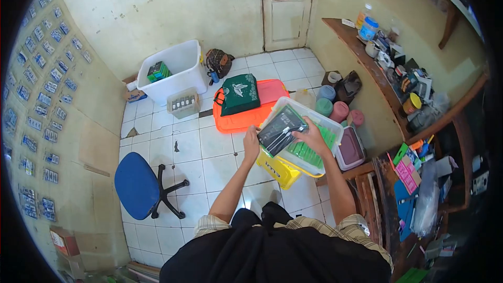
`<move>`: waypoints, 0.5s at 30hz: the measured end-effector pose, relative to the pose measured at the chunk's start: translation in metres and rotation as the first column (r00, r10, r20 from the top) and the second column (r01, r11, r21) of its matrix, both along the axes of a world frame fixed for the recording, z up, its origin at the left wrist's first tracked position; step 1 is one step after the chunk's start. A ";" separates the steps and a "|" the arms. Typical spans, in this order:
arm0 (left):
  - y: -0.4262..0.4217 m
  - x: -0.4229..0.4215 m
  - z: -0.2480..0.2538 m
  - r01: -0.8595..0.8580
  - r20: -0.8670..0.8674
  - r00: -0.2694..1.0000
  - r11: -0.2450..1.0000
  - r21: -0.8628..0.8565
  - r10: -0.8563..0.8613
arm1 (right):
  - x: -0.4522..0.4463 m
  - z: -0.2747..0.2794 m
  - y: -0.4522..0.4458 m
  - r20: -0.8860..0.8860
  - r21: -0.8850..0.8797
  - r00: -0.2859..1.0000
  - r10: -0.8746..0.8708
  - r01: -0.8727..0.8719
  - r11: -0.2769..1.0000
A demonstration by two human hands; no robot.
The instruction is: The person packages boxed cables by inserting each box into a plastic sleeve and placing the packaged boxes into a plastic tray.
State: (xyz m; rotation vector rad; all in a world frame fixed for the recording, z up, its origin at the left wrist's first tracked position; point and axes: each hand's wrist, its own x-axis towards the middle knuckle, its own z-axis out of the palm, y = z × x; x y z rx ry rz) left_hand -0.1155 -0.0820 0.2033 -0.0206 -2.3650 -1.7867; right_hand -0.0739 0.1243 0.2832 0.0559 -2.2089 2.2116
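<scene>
Both hands hold a dark, flat rectangular pack point(279, 124) with a green edge and thin white shapes across its front. My left hand point(252, 143) is closed on its left edge. On the right side, my right hand point(310, 137) grips it with the thumb across the front. The pack is tilted above a clear plastic bin point(335, 126) and covers part of it. Rows of green flat packs point(308, 154) lie inside that bin. Beneath the bin a yellow stool or crate point(280, 174) is partly visible.
An orange lid point(225, 120) with a green bag point(240, 95) lies ahead on the tiles. A large white tub point(178, 81) stands by the wall. To the left is a blue swivel chair point(137, 186). A cluttered wooden shelf point(361, 68) and a desk point(385, 188) line the right.
</scene>
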 end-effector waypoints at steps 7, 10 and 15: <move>0.028 -0.022 -0.043 0.146 0.345 0.914 0.966 0.213 -0.214 | -0.039 -0.035 -0.003 0.034 0.217 0.879 -0.477 0.459 0.862; 0.032 -0.032 -0.049 0.285 0.462 0.834 0.953 0.105 -0.301 | -0.038 -0.061 -0.013 0.088 0.369 0.761 -0.643 0.575 0.730; 0.034 -0.074 -0.102 0.442 0.475 0.707 0.851 0.283 -0.525 | -0.041 -0.094 -0.029 0.000 0.520 0.647 -0.762 0.651 0.553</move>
